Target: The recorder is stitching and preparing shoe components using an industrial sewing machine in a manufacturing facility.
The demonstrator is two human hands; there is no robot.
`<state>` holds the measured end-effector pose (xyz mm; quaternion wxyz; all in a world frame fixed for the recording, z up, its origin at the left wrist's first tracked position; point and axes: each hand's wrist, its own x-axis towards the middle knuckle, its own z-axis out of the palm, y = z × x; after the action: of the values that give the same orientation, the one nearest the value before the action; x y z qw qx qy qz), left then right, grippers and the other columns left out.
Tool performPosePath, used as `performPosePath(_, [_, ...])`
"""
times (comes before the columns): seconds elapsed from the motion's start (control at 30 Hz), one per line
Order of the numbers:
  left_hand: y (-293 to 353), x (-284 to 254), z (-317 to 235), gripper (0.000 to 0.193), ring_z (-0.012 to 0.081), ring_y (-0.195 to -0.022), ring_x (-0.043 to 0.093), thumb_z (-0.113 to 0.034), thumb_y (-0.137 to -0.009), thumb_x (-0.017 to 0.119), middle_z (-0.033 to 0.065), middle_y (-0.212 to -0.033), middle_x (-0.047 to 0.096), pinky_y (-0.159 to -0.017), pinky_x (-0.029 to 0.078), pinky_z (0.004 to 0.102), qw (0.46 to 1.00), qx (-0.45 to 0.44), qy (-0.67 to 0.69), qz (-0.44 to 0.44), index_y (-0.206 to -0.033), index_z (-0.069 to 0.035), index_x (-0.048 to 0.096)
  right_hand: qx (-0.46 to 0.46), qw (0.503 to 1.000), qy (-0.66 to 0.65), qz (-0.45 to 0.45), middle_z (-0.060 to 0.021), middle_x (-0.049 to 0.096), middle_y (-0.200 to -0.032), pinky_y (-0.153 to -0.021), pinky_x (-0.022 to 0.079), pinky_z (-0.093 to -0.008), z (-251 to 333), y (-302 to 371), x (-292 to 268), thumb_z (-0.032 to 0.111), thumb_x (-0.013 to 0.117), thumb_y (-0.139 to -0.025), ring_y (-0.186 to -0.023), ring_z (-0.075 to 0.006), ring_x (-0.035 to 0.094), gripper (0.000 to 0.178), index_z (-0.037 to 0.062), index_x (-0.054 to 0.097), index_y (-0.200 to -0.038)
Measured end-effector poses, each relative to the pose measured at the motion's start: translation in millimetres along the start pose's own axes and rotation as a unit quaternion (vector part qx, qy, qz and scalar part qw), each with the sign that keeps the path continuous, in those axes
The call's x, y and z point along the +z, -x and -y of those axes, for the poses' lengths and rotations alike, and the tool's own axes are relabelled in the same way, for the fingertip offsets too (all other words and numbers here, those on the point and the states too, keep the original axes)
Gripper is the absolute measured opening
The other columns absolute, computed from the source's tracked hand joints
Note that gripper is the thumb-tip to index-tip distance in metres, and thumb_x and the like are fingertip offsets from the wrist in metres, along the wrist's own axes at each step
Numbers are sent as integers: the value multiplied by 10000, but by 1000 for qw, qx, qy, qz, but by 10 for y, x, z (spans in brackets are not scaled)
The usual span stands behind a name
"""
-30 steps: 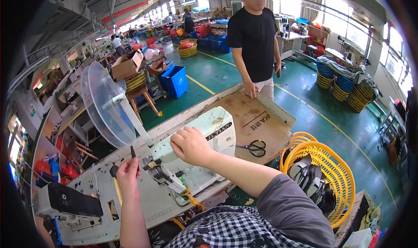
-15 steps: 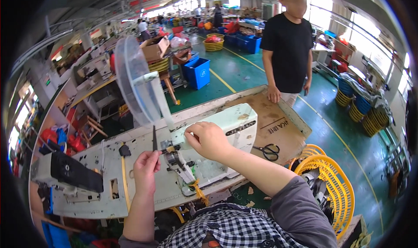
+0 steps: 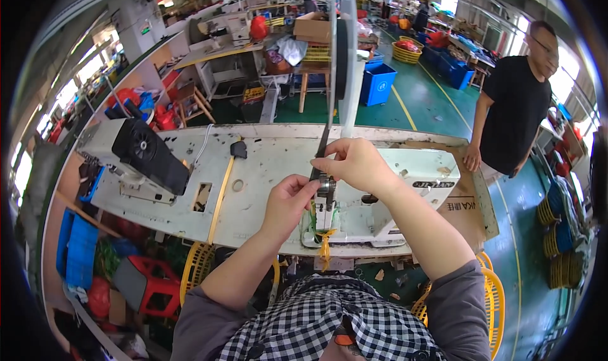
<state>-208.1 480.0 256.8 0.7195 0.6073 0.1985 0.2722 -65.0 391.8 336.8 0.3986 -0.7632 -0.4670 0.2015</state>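
A long white worktable (image 3: 269,147) spans the scene from left to right. On its right half stands a white sewing machine (image 3: 423,163), its head toward the middle; a 2nd machine (image 3: 149,158) sits at the far left. Beyond the hands, at the table's far side, a clear reel (image 3: 348,50) stands edge-on. The right hand (image 3: 356,162) pinches a black strip (image 3: 322,144) that runs down from the reel to the near machine's head. The left hand (image 3: 292,199) has its thumb and fingers drawn together at the left of a small metal fitting (image 3: 327,186); I cannot tell whether they grip the strip's end or only touch metal.

Good handling here means keeping the strip flat and untwisted, with the 2 pinches close together, light tension from the right hand, the reel free to turn, and fingertips off the fitting's edges.
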Motion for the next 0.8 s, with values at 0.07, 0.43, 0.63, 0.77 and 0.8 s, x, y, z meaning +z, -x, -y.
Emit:
performPosePath(0.07, [15,3,45,107,31,-574,460,-168,-883,599,-37,-698,528,-512,337,164,1000,-1,4,6,-874,-61,599,-24,998,56,-21,-84,618,-611,-550,466,-298,-52,-63,55,314,694,-750,-549,-167,598,303,26,680,-842])
performPosePath(0.43, [-16,-2,126,100,72,-607,497,-167,-878,565,-9,-713,553,-586,390,209,990,-58,124,-40,-843,-74,573,-54,978,182,-90,-100,628,-634,-582,483,-360,-119,-227,186,349,696,-722,-614,-268,616,287,64,665,-729])
performPosePath(0.63, [-37,113,151,88,86,-642,516,-155,-866,578,0,-723,559,-622,411,229,981,-102,162,-34,-836,-72,572,-69,975,197,-81,-109,629,-652,-579,482,-359,-180,-236,128,279,703,-714,-616,-274,612,240,45,649,-717])
performPosePath(0.77, [-2,202,76,111,71,-633,509,-176,-877,575,-10,-706,558,-609,405,204,981,-101,162,-27,-846,-70,590,-67,980,183,-43,-111,643,-703,-633,504,-389,-180,-219,57,264,665,-721,-694,-302,629,205,61,640,-735])
performPosePath(0.8, [24,216,72,128,59,-626,502,-191,-883,572,-16,-693,554,-601,401,193,982,-113,148,-22,-848,-70,598,-82,979,181,-35,-121,640,-719,-639,502,-393,-173,-210,53,253,661,-725,-702,-308,625,205,50,637,-737])
